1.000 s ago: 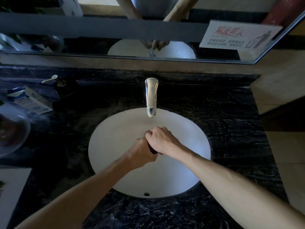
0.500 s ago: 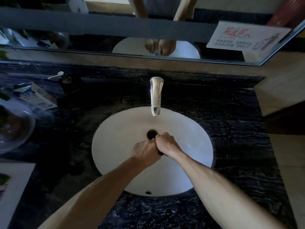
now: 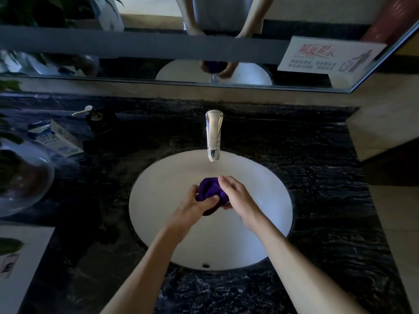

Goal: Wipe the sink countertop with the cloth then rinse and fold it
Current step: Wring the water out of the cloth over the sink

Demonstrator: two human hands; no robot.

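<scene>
Hands over the white sink basin [image 3: 158,214], both closed on the cloth [image 3: 209,191]. Left hand [image 3: 195,206] gripping the purple cloth from the left, thumb pressed across its front fold. Right hand [image 3: 238,196] clasped on the cloth from the right, fingers [image 3: 226,181] curled over its top edge. Cloth bunched into a dark, crumpled wad between the two hands, held above the middle of the basin, below and just in front of the faucet [image 3: 213,134]. Chrome faucet upright on the back of the table [image 3: 317,177], spout pointing down over the basin; cannot tell whether water runs. Small overflow hole [image 3: 205,265] at the near wall of the basin. Table of black stone with pale veining all around the sink. On its left side: soap pump [image 3: 91,113] near the back, a blue and white carton [image 3: 56,138] lying just in front of it, a clear glass bowl [image 3: 25,184] at the far left edge. White sheet [image 3: 20,257] at the lower left corner. Mirror [image 3: 136,64] along the back wall, with both hands and the cloth reflected above the faucet. White notice with red lettering [image 3: 328,56] stuck on the mirror's right part. Green plant leaves [image 3: 45,10] in the upper left corner.
</scene>
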